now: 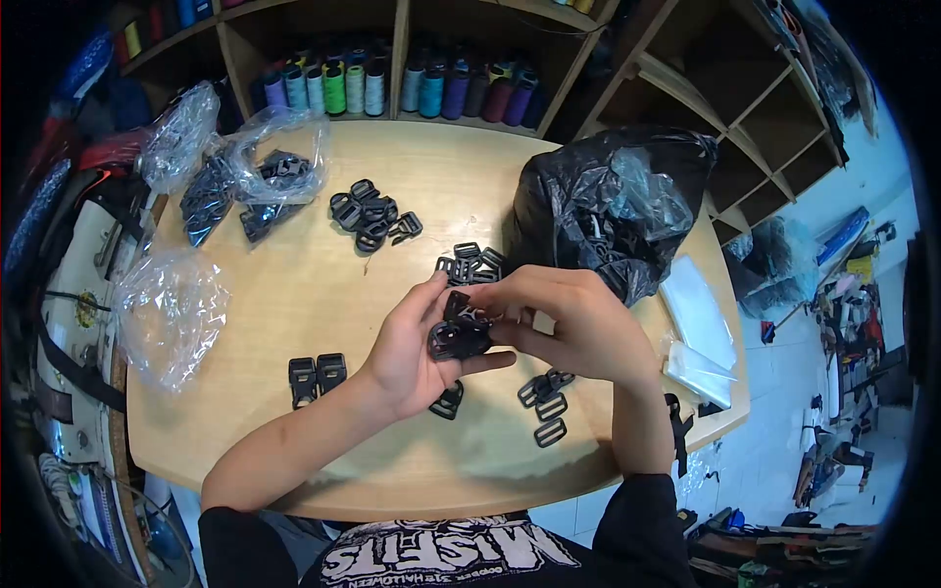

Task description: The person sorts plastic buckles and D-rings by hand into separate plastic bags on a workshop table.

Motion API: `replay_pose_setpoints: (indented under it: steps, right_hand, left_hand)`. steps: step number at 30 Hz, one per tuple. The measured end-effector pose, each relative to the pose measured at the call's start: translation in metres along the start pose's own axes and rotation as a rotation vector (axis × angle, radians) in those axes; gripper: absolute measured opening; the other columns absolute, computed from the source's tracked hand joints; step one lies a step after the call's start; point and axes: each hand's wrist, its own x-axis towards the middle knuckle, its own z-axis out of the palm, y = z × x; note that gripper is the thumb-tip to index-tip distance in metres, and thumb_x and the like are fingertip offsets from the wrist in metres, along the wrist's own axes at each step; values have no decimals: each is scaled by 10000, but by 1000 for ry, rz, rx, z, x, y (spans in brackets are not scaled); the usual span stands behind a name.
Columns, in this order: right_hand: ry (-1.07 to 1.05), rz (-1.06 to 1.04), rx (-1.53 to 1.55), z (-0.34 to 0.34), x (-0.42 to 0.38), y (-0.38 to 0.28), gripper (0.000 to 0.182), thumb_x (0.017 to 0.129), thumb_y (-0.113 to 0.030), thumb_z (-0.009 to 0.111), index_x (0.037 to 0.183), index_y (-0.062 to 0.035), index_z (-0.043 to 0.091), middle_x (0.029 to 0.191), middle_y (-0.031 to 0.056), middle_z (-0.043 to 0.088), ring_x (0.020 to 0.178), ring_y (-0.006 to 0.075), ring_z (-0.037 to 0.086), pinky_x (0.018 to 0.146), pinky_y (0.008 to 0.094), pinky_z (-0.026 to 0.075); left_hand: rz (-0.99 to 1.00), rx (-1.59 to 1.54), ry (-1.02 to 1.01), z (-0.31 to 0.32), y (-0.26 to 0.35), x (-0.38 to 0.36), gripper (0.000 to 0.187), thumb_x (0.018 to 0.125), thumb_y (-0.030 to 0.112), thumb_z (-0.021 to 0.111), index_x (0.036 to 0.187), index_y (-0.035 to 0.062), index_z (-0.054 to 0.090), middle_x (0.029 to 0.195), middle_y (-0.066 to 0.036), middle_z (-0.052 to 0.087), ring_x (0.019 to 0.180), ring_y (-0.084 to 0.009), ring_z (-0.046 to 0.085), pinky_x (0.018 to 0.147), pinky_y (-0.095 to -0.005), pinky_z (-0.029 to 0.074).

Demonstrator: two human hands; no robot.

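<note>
My left hand point(404, 355), palm turned up, cradles several black plastic buckles point(457, 338) above the middle of the table. Over them bends my right hand point(580, 316), its fingertips closed on a black buckle part at the edge of the handful; the fingers partly cover it. Just beyond both hands lies a small pile of black strap sliders point(470, 263). Two buckles point(317, 374) sit side by side left of my left forearm. A single black piece point(448, 400) shows under my left hand, and a few sliders point(549, 407) lie below my right hand.
Farther back are a heap of black buckles point(368, 214) and clear bags with black parts point(279, 176). A large black plastic bag point(613, 201) stands at the back right, near flat clear bags point(698, 323). Crumpled plastic point(172, 314) lies left. Thread spools point(333, 90) line the shelf.
</note>
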Motion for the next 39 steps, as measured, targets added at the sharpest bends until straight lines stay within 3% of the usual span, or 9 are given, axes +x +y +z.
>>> replay_pose_setpoints:
  steps: [9,16,19,24,28,30,32,33,39]
  right_hand:
    - [-70,39,-42,-7,-3,4,299,785,-63,708,1075,-19,650,830,106,636,743,255,660,670,335,535]
    - [57,90,-66,-22,-6,7,264,804,-82,714,1055,-27,650,758,86,625,683,219,632,611,317,502]
    - [124,136,-117,-33,-12,4,259,801,-57,715,1048,-20,645,758,66,638,607,140,590,572,267,482]
    - [240,79,-110,-52,-26,19,221,856,-99,689,1059,-20,650,731,31,615,611,66,541,567,232,456]
    - [278,188,-111,-63,-30,25,211,882,-128,678,1060,-17,654,712,19,584,621,45,527,552,220,430]
    - [310,176,-97,-66,-32,36,190,887,-153,672,1019,-17,664,700,27,596,611,62,536,546,236,430]
    - [329,305,-211,-73,-34,41,194,889,-189,666,975,-14,665,690,55,610,600,83,545,545,252,438]
    - [321,382,-320,-78,-34,42,202,889,-206,655,950,-13,668,690,93,639,596,153,583,562,292,458]
    - [408,308,-552,-79,-43,101,215,868,-180,649,1013,-23,671,899,165,679,833,334,646,758,387,504]
  left_hand:
    - [-7,-13,-1,5,2,-1,591,1000,436,268,1307,-38,442,1252,-214,560,1173,-294,562,1042,-509,438]
    - [-25,-13,28,6,4,-5,510,996,352,364,1279,-56,480,1252,-233,556,1193,-338,550,1035,-474,459]
    - [19,150,52,8,6,-17,337,949,93,512,1239,-78,512,1196,-210,589,1137,-304,601,969,-397,528]
    - [-40,408,203,-4,13,-49,308,907,-16,568,1212,-59,548,1089,-162,629,958,-245,677,846,-333,578]
    - [-97,925,273,-21,0,-66,269,906,2,571,1169,-54,587,1021,-152,647,858,-240,678,723,-311,555]
    - [252,1797,139,-25,-11,-71,266,864,-12,586,1126,-51,607,965,-169,646,823,-292,669,741,-326,532]
    - [297,1797,145,-32,-26,-73,324,825,-18,597,1146,-47,577,1004,-189,604,858,-342,639,765,-353,514]
    - [370,1884,175,-33,-34,-74,344,822,-16,601,1162,-45,559,1042,-195,580,890,-349,627,763,-362,513]
    - [483,2126,232,-33,-51,-65,407,805,21,645,1186,-40,517,1085,-212,510,919,-372,575,776,-401,495]
